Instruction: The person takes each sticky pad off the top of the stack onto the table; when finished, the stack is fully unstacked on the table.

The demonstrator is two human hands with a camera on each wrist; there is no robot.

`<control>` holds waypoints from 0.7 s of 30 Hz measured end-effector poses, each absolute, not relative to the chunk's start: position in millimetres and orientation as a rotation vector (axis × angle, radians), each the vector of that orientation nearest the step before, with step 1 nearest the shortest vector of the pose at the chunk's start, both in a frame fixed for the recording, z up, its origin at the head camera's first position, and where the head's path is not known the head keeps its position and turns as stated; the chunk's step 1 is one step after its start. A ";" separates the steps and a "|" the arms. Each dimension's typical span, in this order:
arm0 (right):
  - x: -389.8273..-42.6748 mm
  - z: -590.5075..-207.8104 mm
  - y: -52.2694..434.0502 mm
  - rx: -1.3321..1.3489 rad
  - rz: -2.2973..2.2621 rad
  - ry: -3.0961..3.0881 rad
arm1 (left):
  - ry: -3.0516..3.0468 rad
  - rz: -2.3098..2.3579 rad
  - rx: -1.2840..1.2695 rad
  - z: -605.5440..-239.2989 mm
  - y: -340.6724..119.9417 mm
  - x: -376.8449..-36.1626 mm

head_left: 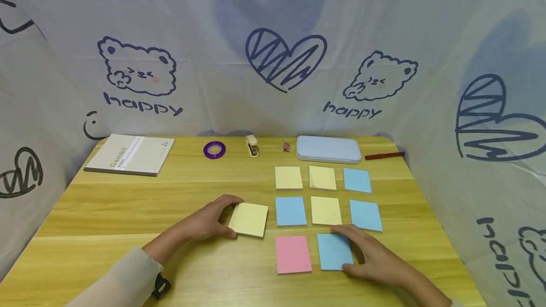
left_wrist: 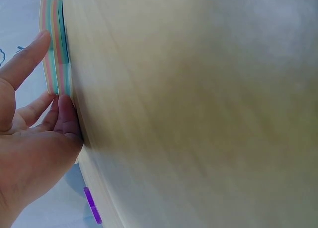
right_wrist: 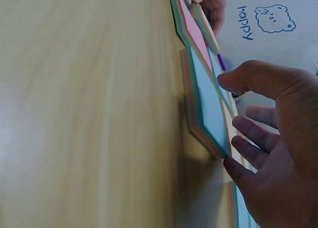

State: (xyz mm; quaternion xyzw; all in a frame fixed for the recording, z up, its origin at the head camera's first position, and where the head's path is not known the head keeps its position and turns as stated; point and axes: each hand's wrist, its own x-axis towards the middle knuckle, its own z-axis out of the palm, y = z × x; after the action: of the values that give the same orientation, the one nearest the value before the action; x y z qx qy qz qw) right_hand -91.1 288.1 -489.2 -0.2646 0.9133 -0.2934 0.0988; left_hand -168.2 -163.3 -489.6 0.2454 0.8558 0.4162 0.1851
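My left hand (head_left: pixel 228 217) grips a yellow sticky-note pad (head_left: pixel 249 219) by its left edge, thumb at the far side and fingers at the near side. In the left wrist view the left hand (left_wrist: pixel 35 118) touches the pad's multicoloured edge (left_wrist: pixel 57 54). My right hand (head_left: pixel 354 250) rests against a blue pad (head_left: pixel 334 251), which lies right of a pink pad (head_left: pixel 293 254). In the right wrist view the right hand (right_wrist: pixel 258 138) has relaxed fingers touching the blue pad's (right_wrist: pixel 208 104) edge, with the thumb hovering above. The pink pad (right_wrist: pixel 196 32) lies beyond.
Two rows of yellow and blue pads (head_left: pixel 326 210) lie on the wooden table (head_left: pixel 128 212) behind my hands. Along the back edge are a notebook (head_left: pixel 130 154), purple tape (head_left: pixel 214 149), a stapler (head_left: pixel 252 146), pink clips (head_left: pixel 284 146), a pale blue case (head_left: pixel 328 148) and a red pen (head_left: pixel 384 155). Printed cloth surrounds the table.
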 end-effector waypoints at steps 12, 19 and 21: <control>-110.4 -473.5 260.6 -0.842 -0.907 2.649 | 2.415 1.170 0.696 -488.9 -162.8 -167.3; -134.1 -475.0 223.4 -0.861 -1.001 2.606 | 2.421 1.166 0.693 -488.5 -162.9 -167.4; -140.7 -475.6 210.4 -0.844 -1.001 2.609 | 2.424 1.163 0.692 -488.6 -162.9 -167.6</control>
State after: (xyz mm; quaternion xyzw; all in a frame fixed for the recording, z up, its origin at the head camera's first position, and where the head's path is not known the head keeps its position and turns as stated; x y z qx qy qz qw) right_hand -140.7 210.4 -475.6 -0.2873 0.8883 -0.3407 0.1111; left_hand -167.6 -162.9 -488.6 0.2450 0.8586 0.4120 0.1816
